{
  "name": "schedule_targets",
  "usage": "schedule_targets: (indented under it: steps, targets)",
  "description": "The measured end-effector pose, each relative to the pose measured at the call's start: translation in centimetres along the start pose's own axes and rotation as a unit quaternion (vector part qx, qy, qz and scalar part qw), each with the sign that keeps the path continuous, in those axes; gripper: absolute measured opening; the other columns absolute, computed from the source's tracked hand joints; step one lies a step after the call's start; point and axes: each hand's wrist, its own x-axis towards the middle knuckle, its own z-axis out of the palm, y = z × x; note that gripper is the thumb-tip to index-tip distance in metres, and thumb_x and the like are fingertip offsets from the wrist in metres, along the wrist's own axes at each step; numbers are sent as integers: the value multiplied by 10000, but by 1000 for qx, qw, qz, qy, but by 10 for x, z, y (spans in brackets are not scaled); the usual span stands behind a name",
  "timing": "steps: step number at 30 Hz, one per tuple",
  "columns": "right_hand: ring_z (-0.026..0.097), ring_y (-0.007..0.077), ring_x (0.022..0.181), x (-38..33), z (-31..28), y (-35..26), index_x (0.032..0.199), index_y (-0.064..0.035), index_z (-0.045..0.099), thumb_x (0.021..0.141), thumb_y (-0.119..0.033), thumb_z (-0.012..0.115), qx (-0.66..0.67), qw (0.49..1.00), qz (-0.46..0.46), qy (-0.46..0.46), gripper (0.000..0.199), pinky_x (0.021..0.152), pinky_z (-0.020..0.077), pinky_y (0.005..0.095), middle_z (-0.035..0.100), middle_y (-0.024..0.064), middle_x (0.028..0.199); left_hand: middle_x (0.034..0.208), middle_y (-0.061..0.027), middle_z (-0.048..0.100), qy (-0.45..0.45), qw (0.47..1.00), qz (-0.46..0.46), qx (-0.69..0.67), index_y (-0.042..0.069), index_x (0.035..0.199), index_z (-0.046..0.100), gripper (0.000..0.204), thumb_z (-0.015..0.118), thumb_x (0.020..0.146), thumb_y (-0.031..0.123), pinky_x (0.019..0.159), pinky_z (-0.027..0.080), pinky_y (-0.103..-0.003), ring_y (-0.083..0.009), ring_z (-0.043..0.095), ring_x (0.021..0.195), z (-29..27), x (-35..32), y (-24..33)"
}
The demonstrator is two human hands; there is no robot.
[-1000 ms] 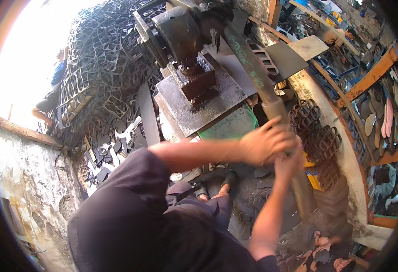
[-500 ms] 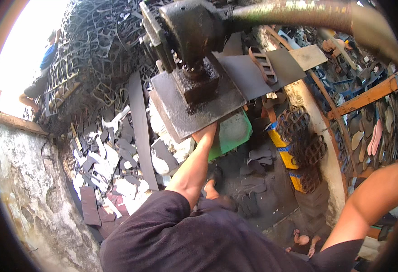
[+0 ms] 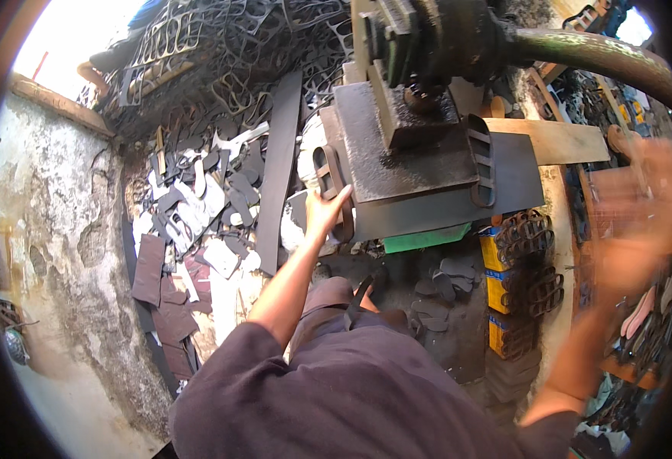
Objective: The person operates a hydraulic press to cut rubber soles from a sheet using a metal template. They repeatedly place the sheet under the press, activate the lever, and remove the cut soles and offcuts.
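My left hand point(image 3: 327, 210) grips a sole-shaped metal cutting die point(image 3: 325, 162) by its near part, at the left edge of a black sheet point(image 3: 428, 218). The sheet lies under the dark, greasy plate point(image 3: 382, 180) of a heavy press. A second cutting die point(image 3: 482, 153) with crossbars rests on the sheet, just right of the plate. Away to the right, my raised right hand point(image 3: 650, 168) is smeared by motion, so its fingers cannot be read. A thick worn bar point(image 3: 596, 57) runs from the press head toward the upper right.
Beside a stained wall point(image 3: 68, 214), black and white offcuts point(image 3: 198, 199) cover the floor. A long dark strip point(image 3: 281, 176) leans there. Cut-out sheet webbing point(image 3: 236, 46) is heaped behind. Yellow boxes point(image 3: 497, 291) with dark strap-like loops stand right, below a wooden board point(image 3: 558, 141).
My left hand has come out from under the press plate and now holds a die at its left. My right arm has swung up into view. The view has shifted.
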Motion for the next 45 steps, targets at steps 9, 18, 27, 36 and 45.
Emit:
schedule_targets:
  steps: [9,18,27,36,45]
  targets:
    - [206,373,1570,-198,302,-57,1632,-153,284,887,-493,738,96,925,196,-311,937,1267,184,560,239,176,1698,1235,-109,664,-131,931,96,-326,-2,1308,583,530,789,845,150,1013,462,-369,-223,637,1100,-104,4,48]
    - [403,393,1427,-111,227,-202,1570,-10,331,830,-359,825,230,963,131,41,955,1166,361,513,399,203,1555,1271,-172,486,-15,959,221,-176,7,1423,229,822,824,914,254,997,477,-378,-231,534,1172,-101,-101,190]
    - [367,507,1425,-186,225,-8,1551,112,270,804,-485,828,37,838,536,93,1107,1172,338,565,357,375,1527,1361,-272,524,-57,970,226,72,-71,1437,415,745,804,901,271,1058,451,-455,-369,541,1253,26,-33,15]
    - [455,418,1409,-167,294,214,1495,-49,463,809,-508,801,-44,878,476,11,891,1138,409,504,477,241,1513,971,-49,711,-131,976,32,-170,7,1087,660,328,854,843,107,802,513,-282,-139,637,870,79,-17,34]
    - [630,281,1179,-150,255,156,1301,-23,628,861,-286,786,268,814,514,26,536,1000,486,406,668,172,1278,926,-30,669,-69,973,-122,-182,32,1076,639,373,883,810,124,747,515,-298,-126,605,818,67,-66,41]
